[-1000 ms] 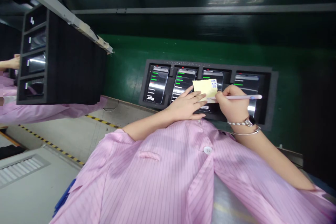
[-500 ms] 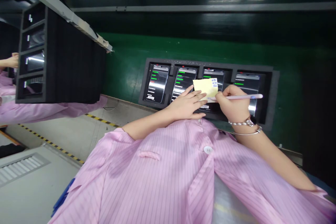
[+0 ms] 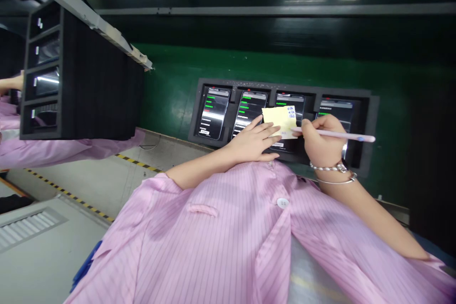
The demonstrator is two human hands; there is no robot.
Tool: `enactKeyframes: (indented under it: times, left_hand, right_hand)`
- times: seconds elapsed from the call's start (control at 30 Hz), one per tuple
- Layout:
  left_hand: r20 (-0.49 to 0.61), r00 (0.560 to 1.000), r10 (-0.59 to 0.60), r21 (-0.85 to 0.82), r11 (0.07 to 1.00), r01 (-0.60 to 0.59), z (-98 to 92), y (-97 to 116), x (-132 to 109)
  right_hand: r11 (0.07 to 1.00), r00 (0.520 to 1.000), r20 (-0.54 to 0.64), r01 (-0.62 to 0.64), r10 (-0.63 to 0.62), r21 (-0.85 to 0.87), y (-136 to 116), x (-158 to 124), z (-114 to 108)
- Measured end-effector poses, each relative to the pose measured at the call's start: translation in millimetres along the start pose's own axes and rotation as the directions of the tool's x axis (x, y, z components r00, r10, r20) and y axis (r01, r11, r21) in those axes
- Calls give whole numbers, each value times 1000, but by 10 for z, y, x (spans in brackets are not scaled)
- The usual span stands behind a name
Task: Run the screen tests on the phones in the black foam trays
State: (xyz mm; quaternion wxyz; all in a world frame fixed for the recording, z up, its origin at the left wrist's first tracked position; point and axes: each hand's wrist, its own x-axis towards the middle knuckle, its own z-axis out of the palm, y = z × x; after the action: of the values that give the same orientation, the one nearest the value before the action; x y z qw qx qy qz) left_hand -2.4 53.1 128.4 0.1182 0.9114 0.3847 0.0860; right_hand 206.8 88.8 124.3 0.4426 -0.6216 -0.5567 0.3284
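The yellow sticky note point(image 3: 280, 121) lies over the third of four lit phones point(image 3: 213, 114) in a black foam tray point(image 3: 372, 104), a little above centre in my view. It already carries blue writing at its 1 o'clock corner. My left hand point(image 3: 252, 142) rests flat with fingers stretched out, grasping nothing, its fingertips on the note's edge at 8 o'clock. I judge that it pins the paper so it cannot slide on the glass. My right hand point(image 3: 320, 145) is clamped on a pale pen point(image 3: 335, 135) in a writing grip. The tip meets the note at 3 o'clock and the barrel lies low, pointing away to 3 o'clock. The tray sits on the green desk point(image 3: 171, 85). At 9 o'clock stands a stack of black trays point(image 3: 99, 80), with a co-worker's pink sleeve point(image 3: 71, 149) below it.
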Motion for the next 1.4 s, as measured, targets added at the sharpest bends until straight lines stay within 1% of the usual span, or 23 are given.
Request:
enactKeyframes:
  times: [0.07,0.1,0.2,0.3,0.47,0.57,0.7,0.87,1.03,1.13,1.27,1.4]
  left_hand:
    - [-1,1000,4,1,1000,-4,-2,-3,-1]
    - [-2,1000,6,5,1000,-6,-4,-6,-3]
    - [-7,1000,17,19,1000,-16,-6,-20,-10]
    - [-9,1000,23,31,999,-23,-1,-42,-26]
    - [-10,1000,3,38,999,-2,-9,-68,-68]
    - [17,1000,-11,46,999,10,-48,-64,-84]
    - [49,999,-19,66,998,16,-90,-49,-88]
    - [33,999,-19,81,997,16,-60,-30,-90]
    - [2,1000,-4,76,997,4,-13,-27,-95]
    - [-17,1000,10,72,997,-9,-10,-23,-88]
    - [-14,1000,22,67,998,-21,-15,-22,-67]
    - [-1,1000,21,51,998,-21,-14,-22,-49]
  right_hand:
    - [996,999,18,-43,42,80,20,-17,-5]
    - [995,999,33,-39,36,90,30,-23,-10]
    - [1000,999,46,26,-26,5,43,-34,-33]
    - [995,998,52,45,-41,-92,39,-49,-56]
    - [995,996,80,45,-39,-84,20,-88,-71]
    - [997,995,99,28,-21,-69,-3,-103,-52]
    - [997,994,102,-26,33,-69,-13,-99,-16]
    - [993,991,113,-56,68,-105,7,-77,-24]
    - [995,988,152,-27,41,-96,-6,-80,-37]
    - [994,984,177,25,-5,-110,-50,-88,-37]
    - [985,974,216,95,-62,-144,-114,-83,-31]
    - [972,969,229,141,-96,-188,-118,-72,-15]
